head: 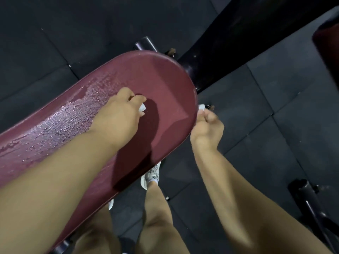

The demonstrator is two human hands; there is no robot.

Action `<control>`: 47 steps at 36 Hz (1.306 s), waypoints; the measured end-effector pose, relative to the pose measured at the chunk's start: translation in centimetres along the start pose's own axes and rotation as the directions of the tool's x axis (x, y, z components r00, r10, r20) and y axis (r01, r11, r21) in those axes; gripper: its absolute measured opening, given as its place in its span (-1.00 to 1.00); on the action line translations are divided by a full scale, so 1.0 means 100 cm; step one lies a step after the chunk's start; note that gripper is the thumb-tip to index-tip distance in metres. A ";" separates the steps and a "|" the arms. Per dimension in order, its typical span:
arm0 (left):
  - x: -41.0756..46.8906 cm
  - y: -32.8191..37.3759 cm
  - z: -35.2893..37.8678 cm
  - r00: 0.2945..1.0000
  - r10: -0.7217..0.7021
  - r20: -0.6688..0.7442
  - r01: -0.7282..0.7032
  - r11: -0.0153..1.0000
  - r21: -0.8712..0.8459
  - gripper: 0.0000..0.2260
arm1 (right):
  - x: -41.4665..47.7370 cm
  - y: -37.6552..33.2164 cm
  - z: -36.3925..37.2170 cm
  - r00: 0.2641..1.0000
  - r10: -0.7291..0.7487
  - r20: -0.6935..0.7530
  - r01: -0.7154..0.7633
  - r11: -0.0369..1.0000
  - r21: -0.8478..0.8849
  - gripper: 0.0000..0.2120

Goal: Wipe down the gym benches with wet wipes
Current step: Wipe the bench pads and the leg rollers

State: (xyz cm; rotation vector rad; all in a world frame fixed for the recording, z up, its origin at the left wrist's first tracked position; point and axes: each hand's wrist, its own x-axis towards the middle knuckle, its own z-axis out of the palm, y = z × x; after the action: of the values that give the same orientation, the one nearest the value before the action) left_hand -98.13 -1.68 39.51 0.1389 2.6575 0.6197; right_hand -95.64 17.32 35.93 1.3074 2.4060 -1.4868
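right hand off the maroon bench pad's near edge, fingers closed on a wet wipe | left hand on pad, fingers bunched around second wipe; dry rounded end lies just beyond, along pad's long axis

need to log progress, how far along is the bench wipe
Done: the bench pad glistens wet behind the left hand. In hand: that hand presses a wipe mid-pad; the right hand holds a second wipe at the edge. Left: the matte rounded end.
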 end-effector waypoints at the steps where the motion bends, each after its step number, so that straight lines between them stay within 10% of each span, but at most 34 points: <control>1: 0.002 0.001 -0.001 1.000 0.008 -0.004 -0.008 1.000 -0.002 -0.69 | 0.008 -0.009 0.000 0.998 -0.064 0.022 0.065 0.997 -0.041 -0.66; 19: -0.002 -0.023 -0.021 0.975 -0.220 -0.032 0.217 0.973 -0.081 -0.73 | 0.068 -0.126 0.073 0.833 -0.195 0.517 0.507 0.643 -0.574 -0.77; 33: -0.044 -0.075 -0.030 0.891 -0.423 -0.165 0.409 0.905 -0.113 -0.79 | 0.026 -0.164 0.150 0.508 -0.193 0.840 0.850 0.271 -0.452 -0.77; 42: -0.075 -0.098 -0.025 0.784 -0.567 -0.254 0.523 0.823 -0.222 -0.81 | -0.059 -0.151 0.201 0.119 -0.070 0.990 0.990 0.088 -0.113 -0.78; 47: -0.093 -0.109 -0.024 0.714 -0.644 -0.274 0.563 0.761 -0.321 -0.85 | -0.060 -0.153 0.204 0.069 -0.030 0.997 0.998 0.007 -0.069 -0.81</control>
State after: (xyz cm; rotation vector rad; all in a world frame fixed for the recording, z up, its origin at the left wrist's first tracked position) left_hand -90.64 -14.11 40.03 -0.9844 2.6999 0.7431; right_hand -109.62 -4.68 38.51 -1.0083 2.1896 -0.1676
